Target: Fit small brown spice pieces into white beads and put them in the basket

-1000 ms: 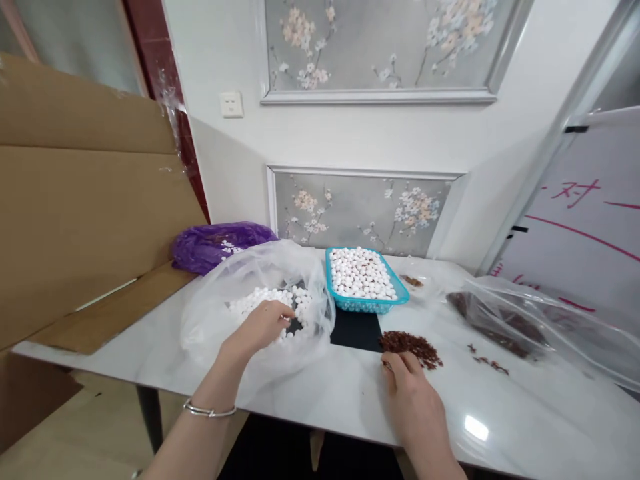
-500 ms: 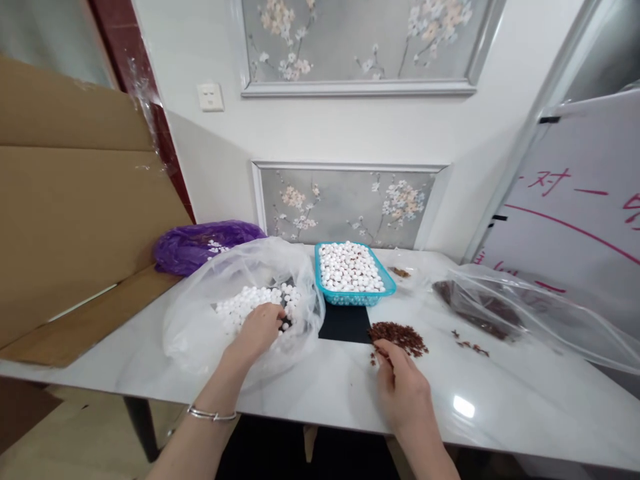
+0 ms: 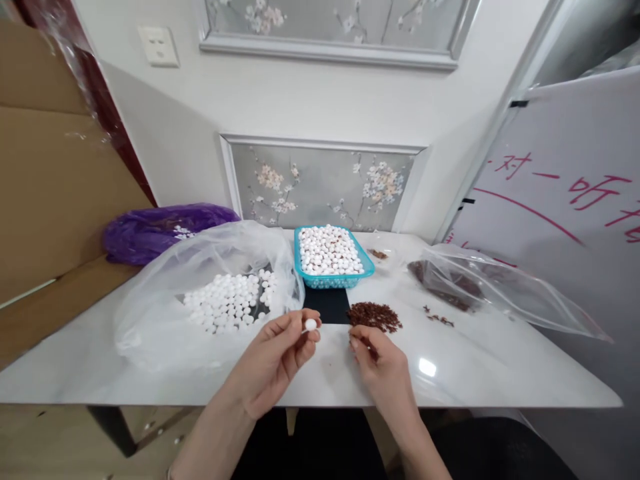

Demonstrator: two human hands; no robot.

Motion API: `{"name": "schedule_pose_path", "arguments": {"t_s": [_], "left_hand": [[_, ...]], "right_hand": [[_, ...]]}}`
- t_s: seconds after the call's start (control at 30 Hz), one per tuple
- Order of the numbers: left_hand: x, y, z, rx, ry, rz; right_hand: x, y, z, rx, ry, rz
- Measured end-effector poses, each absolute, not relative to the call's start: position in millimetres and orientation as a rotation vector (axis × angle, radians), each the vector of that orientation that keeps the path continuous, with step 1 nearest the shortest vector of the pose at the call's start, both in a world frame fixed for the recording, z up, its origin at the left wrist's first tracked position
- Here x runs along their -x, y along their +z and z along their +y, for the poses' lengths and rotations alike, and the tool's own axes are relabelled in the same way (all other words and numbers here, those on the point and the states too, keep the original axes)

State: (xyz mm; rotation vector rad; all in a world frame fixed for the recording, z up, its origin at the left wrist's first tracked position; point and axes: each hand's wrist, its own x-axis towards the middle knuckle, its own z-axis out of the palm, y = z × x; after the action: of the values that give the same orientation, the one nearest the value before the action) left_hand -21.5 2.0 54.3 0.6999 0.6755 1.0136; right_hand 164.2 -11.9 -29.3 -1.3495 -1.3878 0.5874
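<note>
My left hand [image 3: 285,357] pinches a single white ball [image 3: 311,325] between thumb and fingers, above the table's front part. To its right, my right hand [image 3: 383,360] has thumb and fingers pressed together beside a pile of small reddish-brown pieces [image 3: 376,316]; what it holds is too small to name. Many white balls [image 3: 225,300] lie in an open clear plastic bag [image 3: 150,327] on the left. Behind the hands a blue basket [image 3: 370,263] is full of white balls, with brown bits among them. A black mat [image 3: 327,305] lies in front of the basket.
A purple bag [image 3: 145,233] and a large cardboard box [image 3: 50,193] stand at the left. On the right are a clear bag with dark brown contents [image 3: 450,287] and a few loose brown pieces [image 3: 439,319]. A whiteboard [image 3: 565,147] leans behind them.
My left hand has come out of the clear bag, moving right with a white ball. My right hand stays near the brown pile, now closer to the left hand. The view has shifted.
</note>
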Motion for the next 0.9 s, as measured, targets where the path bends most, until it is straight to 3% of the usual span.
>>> {"name": "schedule_pose_path", "arguments": {"t_s": [0.37,0.9], "left_hand": [[4.0,9.6,3.1,-0.464,0.917,0.546],[5.3,-2.3,-1.1,-0.576,0.888,0.543]], "right_hand": [[-161.7,-14.6,-29.3,0.764,1.303,-0.835],[-153.5,3.3,-40.6,0.72,1.357,-0.883]]}}
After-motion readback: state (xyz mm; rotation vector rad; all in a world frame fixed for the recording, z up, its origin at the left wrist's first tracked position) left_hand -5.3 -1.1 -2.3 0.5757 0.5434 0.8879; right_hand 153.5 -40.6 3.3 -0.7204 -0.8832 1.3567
